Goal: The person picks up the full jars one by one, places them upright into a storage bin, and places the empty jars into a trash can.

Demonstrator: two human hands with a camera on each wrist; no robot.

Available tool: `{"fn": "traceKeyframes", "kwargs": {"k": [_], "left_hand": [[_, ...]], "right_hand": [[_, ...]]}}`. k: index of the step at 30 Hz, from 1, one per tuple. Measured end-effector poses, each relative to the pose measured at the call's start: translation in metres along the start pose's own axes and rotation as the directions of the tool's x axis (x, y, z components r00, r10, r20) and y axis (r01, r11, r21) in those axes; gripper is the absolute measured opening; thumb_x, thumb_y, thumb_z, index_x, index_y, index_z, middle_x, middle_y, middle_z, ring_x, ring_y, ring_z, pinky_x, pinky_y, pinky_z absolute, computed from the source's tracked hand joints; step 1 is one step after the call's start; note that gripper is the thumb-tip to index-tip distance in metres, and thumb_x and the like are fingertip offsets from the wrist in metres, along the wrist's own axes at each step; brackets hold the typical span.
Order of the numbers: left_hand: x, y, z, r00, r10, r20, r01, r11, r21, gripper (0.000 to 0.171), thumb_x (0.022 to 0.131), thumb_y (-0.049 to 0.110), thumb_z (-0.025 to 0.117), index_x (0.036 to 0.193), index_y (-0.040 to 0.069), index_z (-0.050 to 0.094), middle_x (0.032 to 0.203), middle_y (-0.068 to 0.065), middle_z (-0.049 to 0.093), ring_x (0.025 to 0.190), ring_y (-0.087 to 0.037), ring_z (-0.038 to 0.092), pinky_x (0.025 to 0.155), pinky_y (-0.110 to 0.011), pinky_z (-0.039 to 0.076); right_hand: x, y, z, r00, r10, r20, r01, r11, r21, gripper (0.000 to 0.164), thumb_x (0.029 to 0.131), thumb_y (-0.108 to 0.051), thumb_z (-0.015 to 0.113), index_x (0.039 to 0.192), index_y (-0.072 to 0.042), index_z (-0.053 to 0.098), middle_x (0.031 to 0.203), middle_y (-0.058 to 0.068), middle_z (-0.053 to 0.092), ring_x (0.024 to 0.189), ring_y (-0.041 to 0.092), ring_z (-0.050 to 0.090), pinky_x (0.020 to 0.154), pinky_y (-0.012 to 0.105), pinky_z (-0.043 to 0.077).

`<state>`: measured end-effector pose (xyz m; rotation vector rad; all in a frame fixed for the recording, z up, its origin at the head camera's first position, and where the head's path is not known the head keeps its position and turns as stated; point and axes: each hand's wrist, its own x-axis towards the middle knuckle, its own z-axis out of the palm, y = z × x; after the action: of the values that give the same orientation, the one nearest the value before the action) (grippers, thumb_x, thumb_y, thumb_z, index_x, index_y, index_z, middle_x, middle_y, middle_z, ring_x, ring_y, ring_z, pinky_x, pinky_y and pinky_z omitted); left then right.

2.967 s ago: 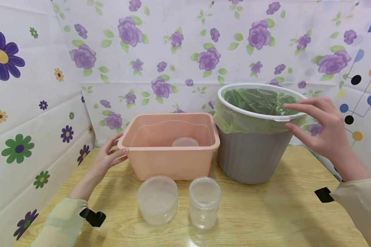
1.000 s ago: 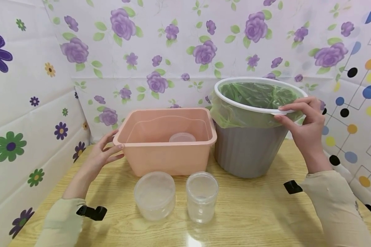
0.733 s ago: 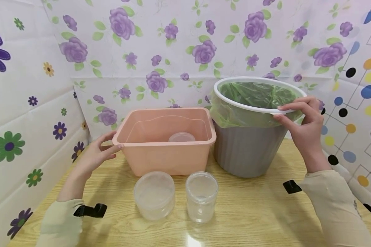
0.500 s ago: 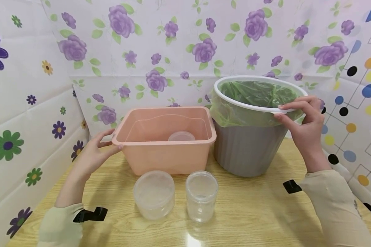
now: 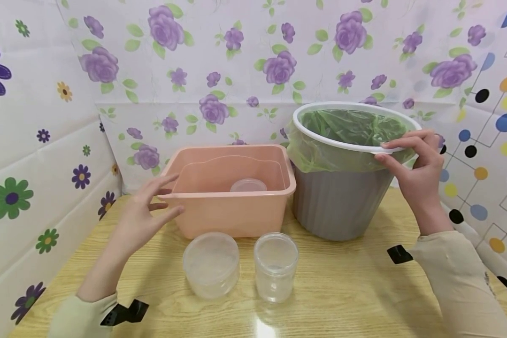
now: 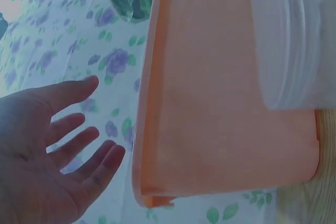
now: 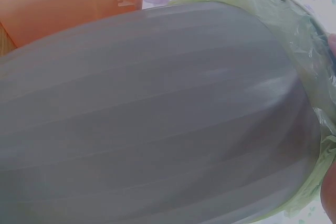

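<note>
My left hand [image 5: 141, 218] is open at the left end of the pink plastic basin [image 5: 232, 213], its fingers spread and slightly bent. In the left wrist view a gap shows between those fingertips and the basin's rim. My right hand [image 5: 420, 173] pinches the white rim of the grey trash can [image 5: 342, 204], thumb below the rim and fingers over it. A green bin liner [image 5: 321, 155] lines the can and folds down outside. Inside the basin lies a round clear lid-like piece [image 5: 248, 185]; the rest of it is hidden by the front wall.
In front of the basin stand a wide clear round container [image 5: 211, 265] and a narrower clear jar [image 5: 275, 267]. The wooden table [image 5: 342, 291] ends at floral sheets [image 5: 253, 56] behind and at both sides.
My left hand has let go of the basin's left rim and moved slightly right, in front of it. My right hand came in from the right and took hold of the trash can's rim.
</note>
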<state>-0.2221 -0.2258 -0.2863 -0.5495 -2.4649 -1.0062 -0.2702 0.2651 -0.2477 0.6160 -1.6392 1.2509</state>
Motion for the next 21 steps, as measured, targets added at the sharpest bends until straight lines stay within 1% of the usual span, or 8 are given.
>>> {"fn": "traceKeyframes", "kwargs": {"k": [3, 6, 8, 9, 12, 14, 16, 21], "left_hand": [[-0.001, 0.005, 0.006, 0.994, 0.08, 0.076, -0.081, 0.997, 0.009, 0.071, 0.085, 0.009, 0.076, 0.149, 0.016, 0.044, 0.146, -0.014, 0.049, 0.118, -0.035, 0.059, 0.09, -0.044, 0.057], [-0.002, 0.011, 0.011, 0.968, 0.166, 0.186, -0.166, 0.986, -0.018, 0.076, 0.084, 0.01, 0.077, 0.15, 0.017, 0.041, 0.148, -0.011, 0.048, 0.122, -0.034, 0.058, 0.092, -0.045, 0.057], [-0.003, 0.014, 0.013, 0.938, 0.205, 0.278, -0.205, 0.978, -0.03, 0.081, 0.083, 0.014, 0.079, 0.152, 0.021, 0.037, 0.152, -0.007, 0.045, 0.126, -0.031, 0.055, 0.096, -0.046, 0.055], [-0.004, 0.016, 0.015, 0.919, 0.214, 0.331, -0.217, 0.976, -0.029, 0.084, 0.083, 0.018, 0.079, 0.154, 0.025, 0.034, 0.154, -0.004, 0.042, 0.13, -0.03, 0.053, 0.099, -0.048, 0.053], [-0.007, 0.02, 0.02, 0.855, 0.21, 0.475, -0.227, 0.974, -0.022, 0.092, 0.081, 0.03, 0.081, 0.156, 0.032, 0.028, 0.159, 0.004, 0.035, 0.141, -0.026, 0.042, 0.107, -0.052, 0.046], [-0.008, 0.02, 0.024, 0.817, 0.195, 0.543, -0.218, 0.976, -0.023, 0.095, 0.079, 0.034, 0.082, 0.156, 0.034, 0.026, 0.16, 0.007, 0.032, 0.146, -0.024, 0.035, 0.111, -0.054, 0.041], [-0.01, 0.019, 0.028, 0.792, 0.2, 0.577, -0.219, 0.975, -0.036, 0.096, 0.078, 0.034, 0.083, 0.156, 0.032, 0.028, 0.161, 0.006, 0.032, 0.148, -0.027, 0.031, 0.114, -0.057, 0.037], [-0.01, 0.01, 0.035, 0.752, 0.214, 0.623, -0.227, 0.972, -0.06, 0.096, 0.075, 0.039, 0.084, 0.155, 0.026, 0.033, 0.16, 0.003, 0.035, 0.147, -0.031, 0.031, 0.113, -0.06, 0.034]], "right_hand": [[0.0, 0.001, 0.0, 1.0, -0.002, -0.001, 0.002, 1.0, -0.001, 0.02, 0.076, -0.001, 0.081, 0.088, 0.01, 0.071, 0.094, -0.018, 0.057, 0.102, 0.006, 0.045, 0.097, 0.023, 0.031], [0.0, 0.003, 0.0, 1.0, -0.003, -0.005, 0.003, 1.0, 0.004, 0.021, 0.076, -0.002, 0.082, 0.088, 0.01, 0.071, 0.094, -0.017, 0.057, 0.101, 0.006, 0.045, 0.097, 0.024, 0.032], [0.0, 0.003, -0.001, 1.0, 0.0, -0.006, 0.0, 1.0, 0.008, 0.02, 0.076, -0.002, 0.082, 0.089, 0.01, 0.072, 0.094, -0.017, 0.057, 0.101, 0.007, 0.045, 0.096, 0.023, 0.032], [0.0, 0.004, -0.001, 1.0, 0.003, -0.008, -0.003, 1.0, 0.011, 0.02, 0.076, -0.002, 0.082, 0.089, 0.009, 0.072, 0.094, -0.017, 0.057, 0.101, 0.007, 0.045, 0.096, 0.023, 0.032], [0.0, 0.005, -0.002, 1.0, 0.013, -0.007, -0.013, 1.0, 0.012, 0.019, 0.075, 0.0, 0.082, 0.089, 0.009, 0.072, 0.094, -0.016, 0.057, 0.102, 0.007, 0.045, 0.095, 0.023, 0.033], [0.0, 0.006, -0.003, 1.0, 0.02, -0.006, -0.02, 1.0, 0.007, 0.019, 0.075, 0.0, 0.082, 0.089, 0.009, 0.073, 0.094, -0.016, 0.057, 0.102, 0.007, 0.045, 0.094, 0.022, 0.032], [0.0, 0.007, -0.003, 1.0, 0.027, -0.004, -0.027, 1.0, 0.003, 0.019, 0.075, 0.0, 0.082, 0.09, 0.008, 0.073, 0.094, -0.016, 0.057, 0.103, 0.007, 0.045, 0.094, 0.022, 0.032], [0.0, 0.008, -0.004, 0.999, 0.035, -0.003, -0.035, 0.999, -0.001, 0.02, 0.076, -0.001, 0.083, 0.09, 0.009, 0.073, 0.095, -0.016, 0.056, 0.103, 0.007, 0.045, 0.095, 0.022, 0.031]]}}
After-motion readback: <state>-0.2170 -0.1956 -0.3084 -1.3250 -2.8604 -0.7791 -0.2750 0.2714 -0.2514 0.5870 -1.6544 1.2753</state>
